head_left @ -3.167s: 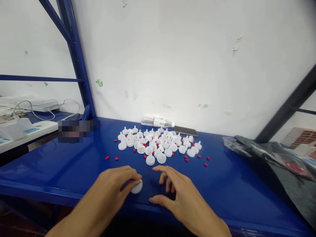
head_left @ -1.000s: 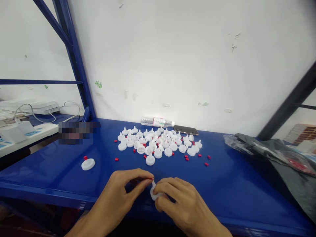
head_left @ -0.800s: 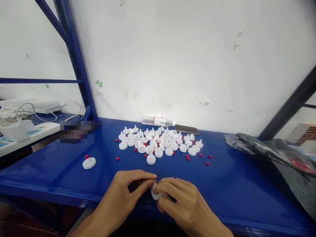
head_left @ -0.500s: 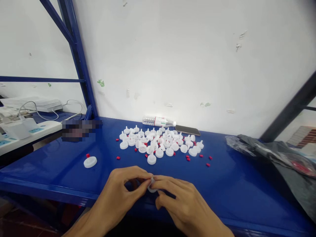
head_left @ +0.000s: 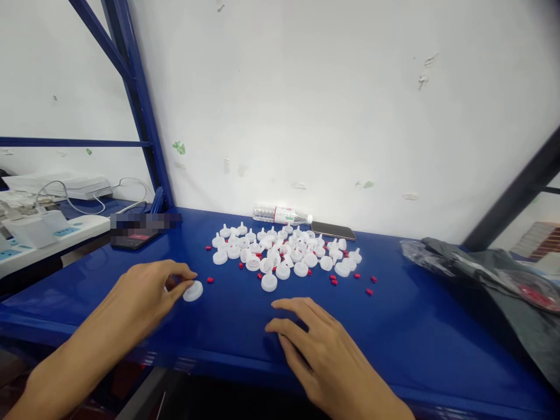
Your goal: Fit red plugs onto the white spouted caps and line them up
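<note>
At the left of the table my left hand (head_left: 151,291) pinches a white plastic nozzle cap (head_left: 193,291) by its top between thumb and fingers. The tip of that cap is hidden by the fingertips. My right hand (head_left: 315,344) hovers over the table's front part, fingers apart and bent, with nothing in it. Beyond it lies one white cap (head_left: 269,283) at the near edge of a heap of similar white nozzle caps (head_left: 282,270). Small red tips (head_left: 369,291) are scattered among and around the heap.
A clear plastic bottle (head_left: 280,214) and a phone (head_left: 333,231) lie along the wall behind the heap. On the right is grey cloth with clear plastic (head_left: 426,258). A white power strip (head_left: 79,229) and another dark phone (head_left: 133,239) are at the left.
My hands have come apart. The left has moved left with the white cap, now covering where a red-tipped cap lay. The right has let go and its fingers have spread.
</note>
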Tool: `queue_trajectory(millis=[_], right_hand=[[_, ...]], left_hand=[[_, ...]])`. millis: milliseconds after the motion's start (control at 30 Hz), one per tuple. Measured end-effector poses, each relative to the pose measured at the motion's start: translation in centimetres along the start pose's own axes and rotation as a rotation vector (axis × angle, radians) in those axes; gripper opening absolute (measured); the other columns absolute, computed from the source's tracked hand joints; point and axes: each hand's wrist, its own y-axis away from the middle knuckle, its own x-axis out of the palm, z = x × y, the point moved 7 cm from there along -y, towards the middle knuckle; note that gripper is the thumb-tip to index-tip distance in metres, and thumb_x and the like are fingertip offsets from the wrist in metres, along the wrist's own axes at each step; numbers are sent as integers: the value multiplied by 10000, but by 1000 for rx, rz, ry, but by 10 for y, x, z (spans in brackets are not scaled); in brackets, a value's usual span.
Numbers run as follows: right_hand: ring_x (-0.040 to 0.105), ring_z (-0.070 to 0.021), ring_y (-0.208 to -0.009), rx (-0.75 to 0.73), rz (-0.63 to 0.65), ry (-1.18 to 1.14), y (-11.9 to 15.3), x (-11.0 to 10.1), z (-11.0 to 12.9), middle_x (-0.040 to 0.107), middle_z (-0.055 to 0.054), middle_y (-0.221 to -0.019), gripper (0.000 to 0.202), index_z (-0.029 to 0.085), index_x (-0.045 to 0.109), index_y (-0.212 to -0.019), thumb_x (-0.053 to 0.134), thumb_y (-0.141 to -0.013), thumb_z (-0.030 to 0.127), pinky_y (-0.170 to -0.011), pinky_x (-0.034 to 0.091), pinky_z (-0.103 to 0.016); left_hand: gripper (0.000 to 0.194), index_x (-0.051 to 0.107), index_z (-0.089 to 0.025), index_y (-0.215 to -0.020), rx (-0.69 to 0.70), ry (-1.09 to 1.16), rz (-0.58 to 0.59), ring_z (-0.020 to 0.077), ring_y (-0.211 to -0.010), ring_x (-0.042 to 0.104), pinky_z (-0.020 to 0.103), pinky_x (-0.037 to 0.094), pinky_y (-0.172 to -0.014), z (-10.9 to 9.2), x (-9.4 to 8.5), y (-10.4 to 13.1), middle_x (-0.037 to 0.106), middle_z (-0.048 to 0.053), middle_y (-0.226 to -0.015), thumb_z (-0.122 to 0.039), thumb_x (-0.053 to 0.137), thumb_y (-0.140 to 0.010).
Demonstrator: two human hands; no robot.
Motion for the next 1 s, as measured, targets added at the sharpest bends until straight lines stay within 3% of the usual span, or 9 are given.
queue_trajectory(millis=[167,300,433,500,667,733,833,1000], right_hand=[[597,-240,-1277,89,-25,-6,-11,0,-6,591,-66,-1403,337,317,579,-1336,556,-1013,227,-1051,553,-461],[607,-290,-1287,128,-6,57,-23,8,-8,574,-84,-1462,372,323,576,-1378,585,-1008,350,-999,584,-503],[625,-323,-1271,162,-25,136,-27,16,-10,573,-103,-1483,411,298,569,-1424,562,-1015,344,-955,604,-525],[622,-339,-1275,171,-28,159,-27,20,-12,577,-116,-1484,437,263,566,-1445,557,-1018,355,-968,594,-535],[635,-313,-1245,136,-50,136,-24,21,-9,629,-98,-1434,416,213,574,-1436,544,-1028,292,-1006,566,-518],[665,-278,-1174,91,-85,107,-23,16,-4,686,-91,-1338,348,208,617,-1363,539,-1024,228,-986,570,-470],[686,-239,-1066,8,-133,61,-21,10,5,739,-74,-1168,231,214,662,-1206,527,-1023,175,-951,557,-406],[687,-215,-994,-25,-146,41,-17,5,10,740,-38,-1086,157,235,644,-1124,544,-1018,177,-915,528,-372]], left_hand=[[300,814,-280,-857,-18,-79,-46,271,-603,696,325,448,-574,3,-10,-8,749,49,-670,-428,554,-881],[298,810,-271,-1010,-27,-42,-52,278,-633,715,328,464,-591,6,-10,-7,766,47,-693,-387,576,-865],[326,771,-280,-1135,-27,-12,-32,247,-654,721,316,452,-608,12,-5,-7,807,39,-882,-372,568,-897],[331,761,-278,-1155,-23,-35,-23,244,-658,720,303,444,-608,14,-4,-6,799,34,-865,-405,591,-901],[363,734,-254,-1185,51,-120,-175,201,-681,700,261,449,-636,-5,-12,5,760,2,-967,-433,517,-955],[361,739,-250,-1162,118,-90,-188,192,-680,687,273,469,-654,-20,-8,9,745,22,-1026,-430,485,-979],[375,748,-230,-1132,196,-127,-98,213,-717,694,298,471,-633,-38,11,13,719,77,-1071,-373,423,-1014],[348,723,-207,-1071,184,-308,45,180,-618,644,283,413,-543,-41,37,12,668,102,-997,-158,395,-966]])
